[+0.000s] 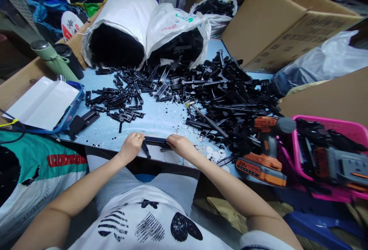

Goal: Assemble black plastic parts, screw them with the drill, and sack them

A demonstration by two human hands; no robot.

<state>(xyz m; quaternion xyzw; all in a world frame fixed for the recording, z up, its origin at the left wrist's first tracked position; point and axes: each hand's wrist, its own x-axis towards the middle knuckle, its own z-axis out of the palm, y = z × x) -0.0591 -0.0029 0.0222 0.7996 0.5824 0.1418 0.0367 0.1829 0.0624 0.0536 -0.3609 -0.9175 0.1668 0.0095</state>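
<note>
Black bar (155, 140) is what the person has between both hands, just above the near edge of the blue table (161, 115). Behind it, two white sacks lie with their mouths facing near: the left sack (125, 6) is dark inside, its contents hard to make out, while the right sack (165, 22) has black parts (178, 52) spilling onto the table. Over on the right, a pink basket (293, 142) holds more black pieces and an orange-and-grey tool (342, 165); at left, a blue basket (69, 112) carries white sheets (43, 102). The bar's long axis runs left to right, with a short leg (146, 149) slanting nearward from its left end. Left hand (130, 148) pinches that end, fingers closed; right hand (182, 148) has its fingers curled closed over the other.
</note>
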